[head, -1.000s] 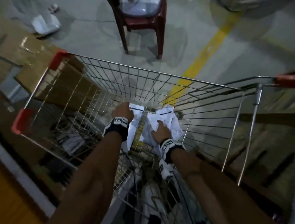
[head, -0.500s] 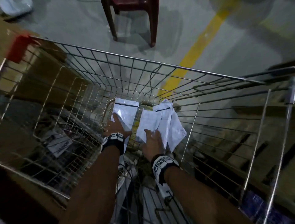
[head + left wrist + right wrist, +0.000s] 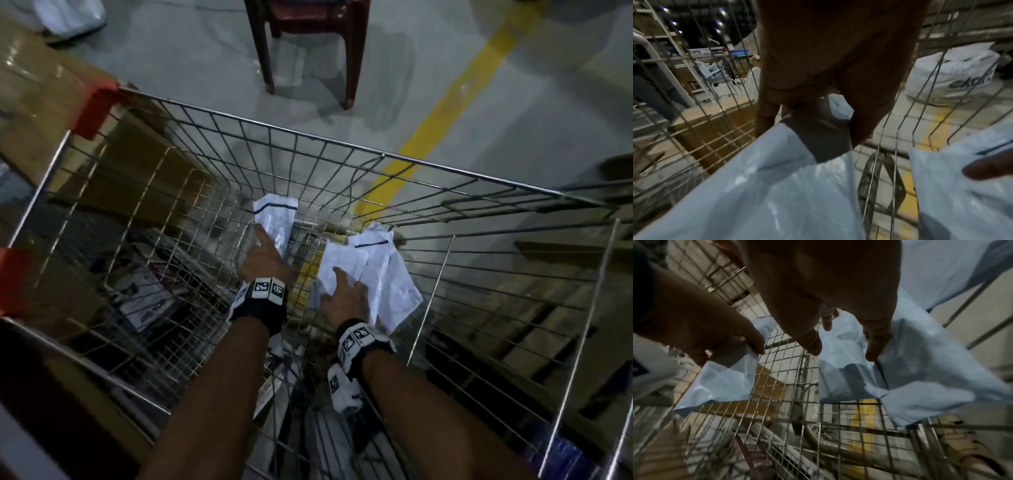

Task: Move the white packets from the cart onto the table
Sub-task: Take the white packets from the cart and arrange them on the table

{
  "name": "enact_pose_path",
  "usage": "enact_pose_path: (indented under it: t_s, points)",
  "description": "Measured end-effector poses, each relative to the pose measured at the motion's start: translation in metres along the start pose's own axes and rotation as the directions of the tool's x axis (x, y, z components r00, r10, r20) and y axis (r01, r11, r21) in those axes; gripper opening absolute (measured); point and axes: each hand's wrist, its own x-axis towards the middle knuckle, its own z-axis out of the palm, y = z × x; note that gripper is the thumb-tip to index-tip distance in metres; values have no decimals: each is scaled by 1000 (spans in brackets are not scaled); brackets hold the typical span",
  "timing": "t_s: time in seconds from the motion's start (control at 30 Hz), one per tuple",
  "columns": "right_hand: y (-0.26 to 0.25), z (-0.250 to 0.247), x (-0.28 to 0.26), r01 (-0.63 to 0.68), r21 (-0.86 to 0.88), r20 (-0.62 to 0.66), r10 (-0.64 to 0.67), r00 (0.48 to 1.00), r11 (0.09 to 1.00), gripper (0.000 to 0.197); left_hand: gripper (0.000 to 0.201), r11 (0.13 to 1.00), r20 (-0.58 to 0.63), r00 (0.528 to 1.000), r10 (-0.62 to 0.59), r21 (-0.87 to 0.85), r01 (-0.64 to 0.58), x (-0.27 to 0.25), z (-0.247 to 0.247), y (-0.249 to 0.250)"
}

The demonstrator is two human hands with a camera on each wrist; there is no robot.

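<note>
From the head view, both hands reach down into a wire cart (image 3: pixel 383 156) with red corner caps. The left hand (image 3: pixel 265 263) grips one white packet (image 3: pixel 276 219), thumb laid along its face; the packet has a dark line near its top edge and is raised off the cart floor. The right hand (image 3: pixel 346 298) holds a bunch of white packets (image 3: pixel 380 274), at least three overlapping, one with the same dark line, just right of the single packet and inside the cart. A dark red chair (image 3: pixel 308 31) stands on the floor beyond, beside a yellow line (image 3: pixel 442 106). In the left wrist view, the left hand (image 3: pixel 818 81) pinches the glossy white packet (image 3: pixel 777 178) at a dark band on it; through the wires sits a white sack (image 3: pixel 953 78) printed "ekart". In the right wrist view, the right hand's fingers (image 3: pixel 875 344) curl into the crumpled bunch (image 3: pixel 920 369), while the left thumb presses on the single packet (image 3: pixel 725 382).
</note>
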Motion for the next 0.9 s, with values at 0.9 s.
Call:
enact_pose_path:
  t_s: [0.9]
  points:
    - [-34,21,27,-181,-80,-69,176,982,980,115,75,997,117,990,83,-18,-81,-20,-78,20]
